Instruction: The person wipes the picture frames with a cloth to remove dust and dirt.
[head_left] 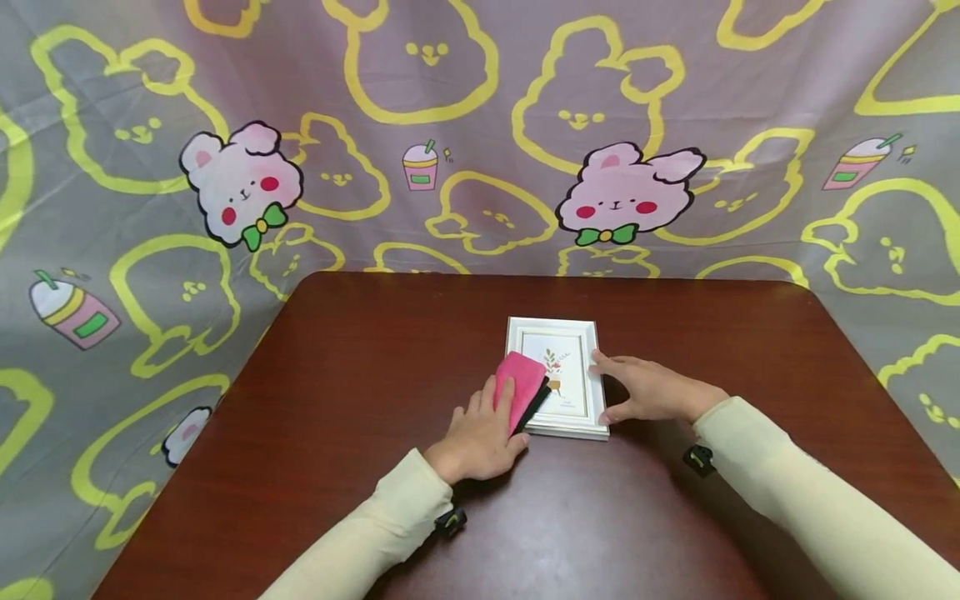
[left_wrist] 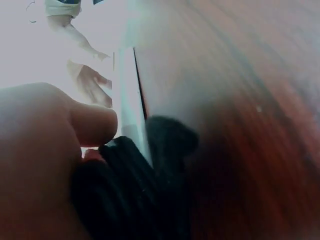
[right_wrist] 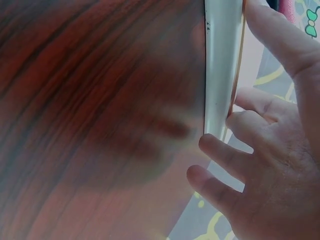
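Note:
A white picture frame point(head_left: 570, 423) with a plant picture lies flat on the table. My left hand point(head_left: 476, 437) holds a folded cloth point(head_left: 521, 379), pink on one side and black on the other, over the frame's left edge. In the left wrist view the thumb lies beside the cloth's black folds point(left_wrist: 125, 175); the other fingers are hidden there. My right hand point(head_left: 648, 390) rests its thumb and fingertips against the frame's right side. In the right wrist view the fingers point(right_wrist: 227, 155) are spread and loosely bent along the frame's side point(right_wrist: 220, 70).
Under everything is a dark red-brown wooden table point(head_left: 375, 350) with rounded far corners. A grey and pink curtain point(head_left: 465, 225) with yellow outlines and rabbit heads hangs behind it and along both sides. Black wrist devices point(head_left: 701, 460) sit at both cuffs.

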